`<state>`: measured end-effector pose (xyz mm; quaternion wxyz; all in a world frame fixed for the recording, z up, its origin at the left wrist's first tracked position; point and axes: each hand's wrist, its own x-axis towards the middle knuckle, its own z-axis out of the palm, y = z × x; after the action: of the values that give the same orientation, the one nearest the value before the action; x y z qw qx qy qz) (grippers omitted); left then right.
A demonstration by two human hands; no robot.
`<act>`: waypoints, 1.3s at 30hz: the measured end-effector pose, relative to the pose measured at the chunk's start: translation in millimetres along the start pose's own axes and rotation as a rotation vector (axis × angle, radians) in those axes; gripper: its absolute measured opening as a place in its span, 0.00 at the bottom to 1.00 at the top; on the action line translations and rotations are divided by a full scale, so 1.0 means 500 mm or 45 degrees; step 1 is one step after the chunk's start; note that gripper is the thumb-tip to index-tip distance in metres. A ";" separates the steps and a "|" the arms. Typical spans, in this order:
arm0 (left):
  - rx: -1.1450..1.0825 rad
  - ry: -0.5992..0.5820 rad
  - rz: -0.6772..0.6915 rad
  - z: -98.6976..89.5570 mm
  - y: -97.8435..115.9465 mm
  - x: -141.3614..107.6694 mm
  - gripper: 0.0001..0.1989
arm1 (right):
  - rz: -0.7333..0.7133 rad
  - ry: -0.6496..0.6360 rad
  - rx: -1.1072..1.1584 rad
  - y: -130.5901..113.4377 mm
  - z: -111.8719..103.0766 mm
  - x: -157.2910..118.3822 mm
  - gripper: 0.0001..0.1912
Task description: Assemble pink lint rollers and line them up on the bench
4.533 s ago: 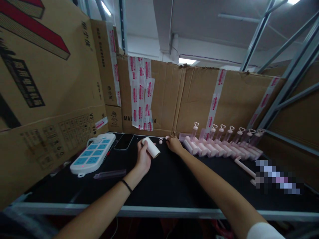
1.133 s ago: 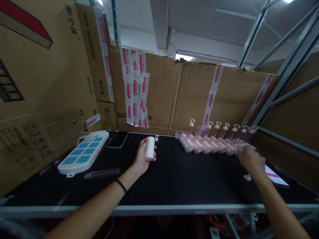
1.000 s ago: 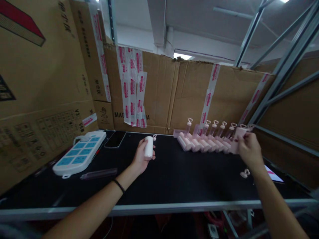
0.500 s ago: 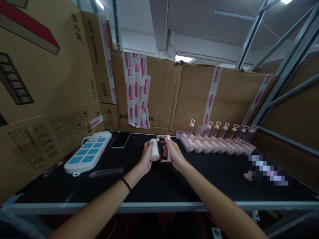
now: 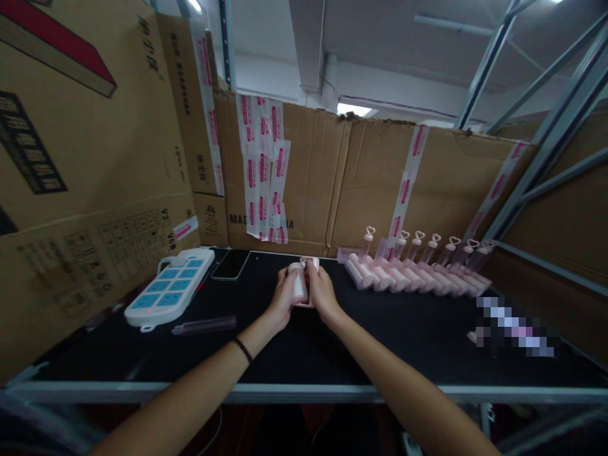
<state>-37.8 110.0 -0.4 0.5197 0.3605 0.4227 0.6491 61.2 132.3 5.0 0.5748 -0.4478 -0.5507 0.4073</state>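
Near the middle of the black table, my left hand (image 5: pixel 284 296) is wrapped round a white cylinder (image 5: pixel 298 285) with a pinkish end. Pressed up against it from the right, my right hand (image 5: pixel 324 292) grips a pale pink frame-like part (image 5: pixel 304 305), mostly hidden behind the cylinder and the fingers. A small pink loop shows at the top between the two hands. At the back right stands a row of pink and white cylinders (image 5: pixel 403 275), with clear tubes topped by heart-shaped loops (image 5: pixel 418 237) behind them.
On the left lie a white power strip (image 5: pixel 173 288) with blue sockets, a phone (image 5: pixel 231 264) and a clear pinkish tube (image 5: pixel 204 325). Cardboard walls (image 5: pixel 308 183) enclose the back and sides. A pixelated item (image 5: pixel 517 326) lies at the right. The metal table edge (image 5: pixel 190 394) runs in front.
My hands have come together, and the pink part has moved left against the white cylinder. The whole view has shifted slightly.
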 end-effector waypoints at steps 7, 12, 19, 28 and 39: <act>0.049 -0.101 0.094 0.005 0.001 -0.008 0.19 | 0.012 0.102 -0.173 0.005 -0.001 0.000 0.30; 0.094 -0.189 0.124 0.011 0.007 -0.017 0.20 | 0.035 0.125 -0.095 0.004 -0.017 -0.001 0.28; 0.137 -0.295 0.142 0.015 0.014 -0.024 0.22 | 0.021 0.152 0.017 0.005 -0.027 0.000 0.26; 0.200 -0.377 0.141 0.013 0.002 -0.010 0.22 | -0.021 0.175 0.029 0.008 -0.034 0.005 0.25; 0.365 -0.470 0.213 0.005 -0.004 -0.001 0.20 | -0.026 0.231 -0.041 0.019 -0.038 -0.001 0.25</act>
<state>-34.6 109.9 -1.2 0.4762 0.5766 0.3772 0.5463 80.6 133.3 -4.1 0.6192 -0.4865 -0.5072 0.3502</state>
